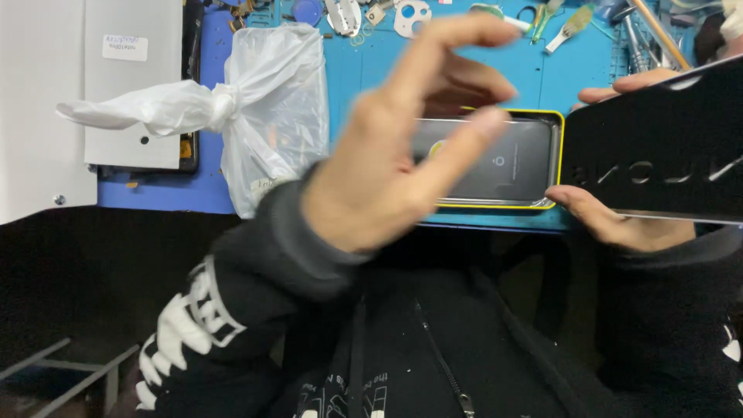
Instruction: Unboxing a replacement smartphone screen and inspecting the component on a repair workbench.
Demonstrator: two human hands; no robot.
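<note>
the blurred left hand [387, 155] hides much of the phone [511, 159]; the black box [658, 147] runs off the right edge, covering the right hand [619, 220].

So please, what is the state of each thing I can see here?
Phone: flat on the blue mat, screen lit, yellow frame around it.
Black box: held by right hand, tilted.
Left hand: open, blurred, holding nothing.
White plastic bag: knotted shut.

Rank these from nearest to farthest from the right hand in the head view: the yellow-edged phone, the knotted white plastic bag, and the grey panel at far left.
From the right hand:
1. Yellow-edged phone, touching its fingertips, just left.
2. Knotted white plastic bag, left of centre.
3. Grey panel, far left.
</note>
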